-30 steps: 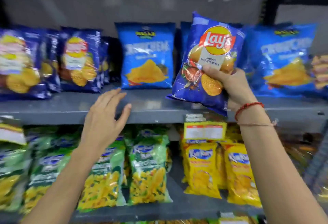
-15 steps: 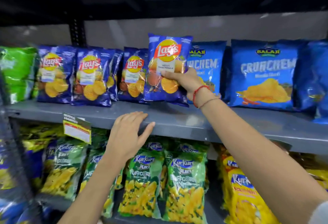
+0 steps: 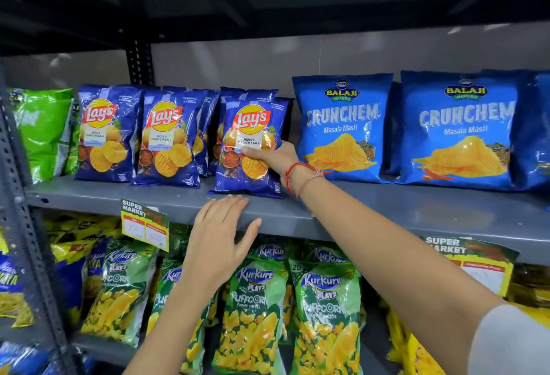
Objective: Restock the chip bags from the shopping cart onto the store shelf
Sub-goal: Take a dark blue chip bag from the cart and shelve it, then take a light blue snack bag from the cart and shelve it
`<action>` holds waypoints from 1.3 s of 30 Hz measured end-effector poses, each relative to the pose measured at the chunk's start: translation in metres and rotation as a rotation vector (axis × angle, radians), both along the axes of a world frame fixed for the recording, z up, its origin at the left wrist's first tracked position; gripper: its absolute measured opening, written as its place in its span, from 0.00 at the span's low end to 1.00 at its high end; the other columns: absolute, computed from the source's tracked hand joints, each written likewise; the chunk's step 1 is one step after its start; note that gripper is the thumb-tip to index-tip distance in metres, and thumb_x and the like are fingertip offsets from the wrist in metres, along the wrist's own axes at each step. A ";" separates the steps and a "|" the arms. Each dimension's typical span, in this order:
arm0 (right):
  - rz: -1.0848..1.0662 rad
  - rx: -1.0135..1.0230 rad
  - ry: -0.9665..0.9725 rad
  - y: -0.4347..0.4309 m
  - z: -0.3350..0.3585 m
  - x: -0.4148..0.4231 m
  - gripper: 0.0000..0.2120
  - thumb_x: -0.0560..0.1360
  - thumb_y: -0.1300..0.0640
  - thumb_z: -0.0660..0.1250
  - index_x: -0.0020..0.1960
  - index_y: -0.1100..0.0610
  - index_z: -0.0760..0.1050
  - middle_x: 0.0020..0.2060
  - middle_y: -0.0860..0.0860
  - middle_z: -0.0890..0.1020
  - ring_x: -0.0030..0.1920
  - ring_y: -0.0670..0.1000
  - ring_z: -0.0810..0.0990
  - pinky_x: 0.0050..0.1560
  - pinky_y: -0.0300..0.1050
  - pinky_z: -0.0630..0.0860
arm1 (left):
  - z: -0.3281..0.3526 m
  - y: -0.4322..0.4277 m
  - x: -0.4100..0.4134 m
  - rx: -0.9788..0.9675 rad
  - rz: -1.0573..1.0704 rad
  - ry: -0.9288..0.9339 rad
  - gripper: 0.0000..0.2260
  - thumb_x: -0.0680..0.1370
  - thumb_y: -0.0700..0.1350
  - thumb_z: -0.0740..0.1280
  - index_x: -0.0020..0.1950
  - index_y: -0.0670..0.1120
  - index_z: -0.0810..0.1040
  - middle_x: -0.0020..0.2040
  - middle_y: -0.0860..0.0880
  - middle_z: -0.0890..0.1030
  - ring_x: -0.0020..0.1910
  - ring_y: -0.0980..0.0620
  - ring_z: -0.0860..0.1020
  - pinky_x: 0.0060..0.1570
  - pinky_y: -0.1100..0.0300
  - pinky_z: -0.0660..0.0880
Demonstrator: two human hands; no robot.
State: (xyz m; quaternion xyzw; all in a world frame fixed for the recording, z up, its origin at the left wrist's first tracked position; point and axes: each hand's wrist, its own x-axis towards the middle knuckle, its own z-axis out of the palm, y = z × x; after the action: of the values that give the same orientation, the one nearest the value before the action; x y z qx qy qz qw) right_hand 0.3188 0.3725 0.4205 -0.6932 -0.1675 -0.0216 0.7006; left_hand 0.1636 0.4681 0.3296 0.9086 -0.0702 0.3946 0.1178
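My right hand (image 3: pixel 275 156) grips a dark blue Lay's Magic Masala chip bag (image 3: pixel 251 124) by its right side. The bag stands upright with its bottom edge on the grey store shelf (image 3: pixel 387 205), in front of other Lay's bags. My left hand (image 3: pixel 218 240) is open, fingers spread, with its fingertips resting on the shelf's front lip just below the held bag. The shopping cart is out of view.
Two more rows of Lay's bags (image 3: pixel 166 142) stand left of the held bag, then green bags (image 3: pixel 41 130). Light blue Balaji Crunchem bags (image 3: pixel 342 127) stand to the right. Kurkure Puffcorn bags (image 3: pixel 253 309) fill the lower shelf. A price tag (image 3: pixel 145 224) hangs from the shelf edge.
My right hand carried the Lay's bag leftward from the Crunchem section and lowered it onto the shelf in the Lay's row. My left hand stayed at the shelf edge.
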 end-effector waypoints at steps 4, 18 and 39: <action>-0.014 -0.022 0.008 -0.005 -0.001 -0.003 0.30 0.58 0.48 0.81 0.54 0.60 0.76 0.57 0.54 0.82 0.57 0.54 0.80 0.62 0.51 0.76 | -0.006 0.002 0.004 -0.003 -0.012 -0.035 0.23 0.77 0.56 0.56 0.61 0.42 0.76 0.60 0.46 0.80 0.62 0.46 0.75 0.67 0.50 0.63; -0.580 0.012 -0.375 -0.219 -0.034 -0.134 0.14 0.66 0.54 0.77 0.45 0.50 0.73 0.44 0.52 0.80 0.45 0.50 0.80 0.46 0.45 0.77 | -0.003 -0.149 0.005 -0.090 -0.521 -0.226 0.15 0.77 0.48 0.62 0.58 0.40 0.77 0.59 0.43 0.80 0.63 0.44 0.74 0.63 0.51 0.67; -1.497 -0.046 0.888 -0.510 -0.451 -0.447 0.21 0.70 0.56 0.75 0.57 0.65 0.74 0.45 0.58 0.78 0.42 0.51 0.76 0.42 0.39 0.75 | -0.323 -0.500 -0.119 0.260 -1.392 0.830 0.17 0.73 0.43 0.67 0.59 0.35 0.76 0.55 0.35 0.79 0.57 0.36 0.77 0.59 0.55 0.63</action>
State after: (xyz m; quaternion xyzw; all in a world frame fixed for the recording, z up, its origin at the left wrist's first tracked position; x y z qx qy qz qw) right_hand -0.1279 -0.1376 -0.0309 -0.5796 0.6205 -0.2008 0.4886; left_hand 0.0444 -0.0315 0.0069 0.7356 -0.6136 -0.1484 0.2457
